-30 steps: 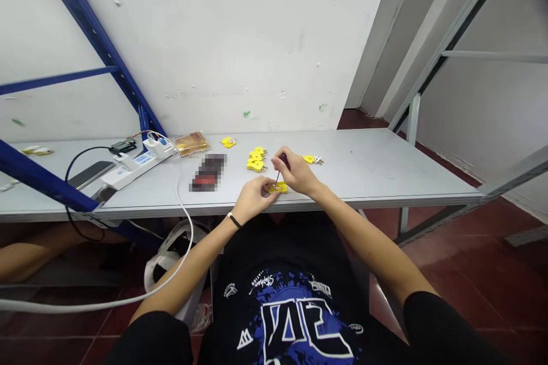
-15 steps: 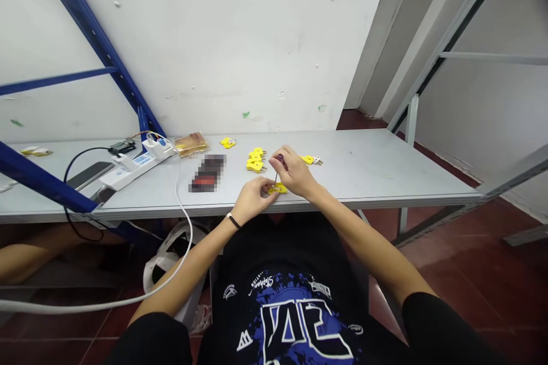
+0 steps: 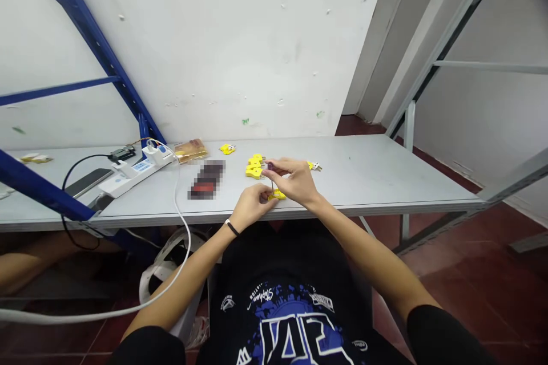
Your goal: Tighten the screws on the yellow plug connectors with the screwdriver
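My right hand (image 3: 293,181) is closed around the dark handle of a screwdriver (image 3: 272,185), whose thin shaft points down at a small yellow plug (image 3: 279,194) near the table's front edge. With its fingers closed, my left hand (image 3: 253,204) pinches that plug's left end against the tabletop. Just beyond my hands lies a small group of yellow plugs (image 3: 254,166) with metal prongs. Behind my right hand, partly covered by it, is a yellow-and-white plug (image 3: 315,166). Exactly where the screwdriver tip meets the plug is too small to make out.
A white power strip (image 3: 137,173) with adapters and cables stands at the left, beside a dark phone (image 3: 89,182). Farther back are a clear bag (image 3: 190,151) and another yellow plug (image 3: 227,149). A white cable (image 3: 182,218) hangs over the front edge. Blue shelf posts (image 3: 103,57) rise at left.
My right hand has turned, and the screwdriver handle has shifted left, its shaft now nearly upright. My left hand stays at the yellow plug. The whole view has tilted slightly.
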Demonstrator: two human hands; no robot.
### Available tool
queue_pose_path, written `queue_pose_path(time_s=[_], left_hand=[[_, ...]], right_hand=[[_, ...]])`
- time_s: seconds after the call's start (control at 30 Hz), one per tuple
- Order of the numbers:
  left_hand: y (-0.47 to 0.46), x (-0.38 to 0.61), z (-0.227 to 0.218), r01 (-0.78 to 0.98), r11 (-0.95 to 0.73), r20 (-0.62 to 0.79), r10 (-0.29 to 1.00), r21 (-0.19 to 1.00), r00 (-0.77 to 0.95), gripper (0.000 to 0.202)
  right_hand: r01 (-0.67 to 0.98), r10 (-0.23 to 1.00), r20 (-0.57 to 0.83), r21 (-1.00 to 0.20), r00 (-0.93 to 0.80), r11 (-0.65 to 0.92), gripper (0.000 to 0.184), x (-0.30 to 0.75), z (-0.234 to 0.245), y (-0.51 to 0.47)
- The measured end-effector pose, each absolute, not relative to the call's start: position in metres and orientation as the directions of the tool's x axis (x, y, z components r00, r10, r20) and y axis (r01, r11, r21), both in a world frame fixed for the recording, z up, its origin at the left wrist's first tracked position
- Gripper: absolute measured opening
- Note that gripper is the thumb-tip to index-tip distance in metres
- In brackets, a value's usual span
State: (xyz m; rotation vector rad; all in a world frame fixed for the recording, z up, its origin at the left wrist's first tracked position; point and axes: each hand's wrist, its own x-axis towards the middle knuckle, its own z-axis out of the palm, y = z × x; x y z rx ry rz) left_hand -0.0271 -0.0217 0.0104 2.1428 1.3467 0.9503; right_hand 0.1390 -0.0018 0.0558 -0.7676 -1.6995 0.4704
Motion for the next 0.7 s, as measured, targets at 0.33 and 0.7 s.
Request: queue_pose_path(time_s=[0.33, 0.7], left_hand=[[-0.022, -0.028, 0.009, 0.578, -0.438, 0.325, 0.899, 0.688, 0.294, 0.017], [-0.021, -0.026, 0.009, 0.597, -0.428, 0.319, 0.904, 0.679, 0.285, 0.020]], right_hand=[[0.158, 0.600, 0.627, -0.614, -0.497, 0.773, 0.054, 0.163, 0.061, 0.005], [0.283, 0.633, 0.774, -0.602, -0.025, 0.747, 0.032, 0.142, 0.053, 0.002]])
